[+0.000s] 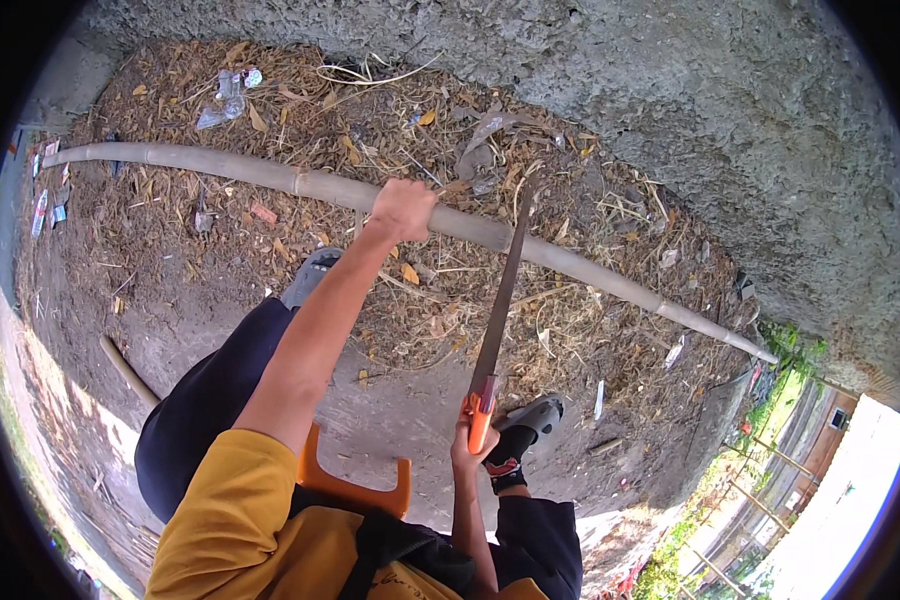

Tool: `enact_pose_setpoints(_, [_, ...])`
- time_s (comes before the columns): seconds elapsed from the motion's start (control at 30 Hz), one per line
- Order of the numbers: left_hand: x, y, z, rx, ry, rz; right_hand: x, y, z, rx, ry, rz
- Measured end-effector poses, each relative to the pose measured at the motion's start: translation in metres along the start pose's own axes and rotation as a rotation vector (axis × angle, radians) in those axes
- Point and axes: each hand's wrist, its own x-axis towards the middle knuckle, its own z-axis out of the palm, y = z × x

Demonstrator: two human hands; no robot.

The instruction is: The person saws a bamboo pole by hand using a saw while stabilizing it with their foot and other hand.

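A long, pale bamboo pole (580,266) stretches across the view in front of me, from the far left to the right. My left hand (404,208) is closed around it near its middle. In my right hand (467,440) is the orange handle of a handsaw (503,300), held low in front of my right shin. Its long, dark blade points away from me and crosses the pole a short way right of my left hand. Whether the teeth have cut into the bamboo cannot be made out.
Dry leaves and plant scraps cover the dirt beyond my feet, up to a rough grey wall (690,110). Crumpled clear plastic (228,98) and a plastic bottle (40,213) lie at left. An orange chair (355,482) is under me; a short pole (130,370) lies beside my left leg.
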Motion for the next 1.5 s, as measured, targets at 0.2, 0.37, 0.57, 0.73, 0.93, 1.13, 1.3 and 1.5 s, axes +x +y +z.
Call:
enact_pose_setpoints(0.2, [-0.007,0.003,0.008,-0.021,0.074,-0.012,0.068,-0.002,0.000,-0.005,-0.100,0.140])
enact_pose_setpoints(0.37, [-0.016,0.004,0.023,-0.021,0.071,-0.009,0.056,-0.009,0.006,-0.215,-0.237,0.108])
enact_pose_setpoints(0.57, [-0.010,0.007,0.026,0.006,0.095,-0.013,-0.031,-0.013,-0.011,-0.150,0.048,0.104])
enact_pose_setpoints(0.73, [-0.007,0.004,0.028,-0.008,0.085,-0.013,0.074,-0.016,0.021,-0.014,-0.046,0.043])
enact_pose_setpoints(0.93, [-0.008,0.000,0.046,-0.029,0.213,-0.004,-0.007,-0.003,-0.006,0.070,-0.028,0.043])
enact_pose_setpoints(1.13, [-0.021,-0.003,0.048,-0.008,0.223,0.010,0.017,-0.021,-0.001,0.298,-0.040,0.222])
enact_pose_setpoints(1.3, [-0.016,0.005,0.047,-0.027,0.264,0.040,0.074,-0.036,0.023,-0.109,-0.066,0.033])
enact_pose_setpoints(1.5, [-0.019,0.005,0.060,0.007,0.350,0.003,-0.036,-0.040,-0.020,0.173,0.040,0.565])
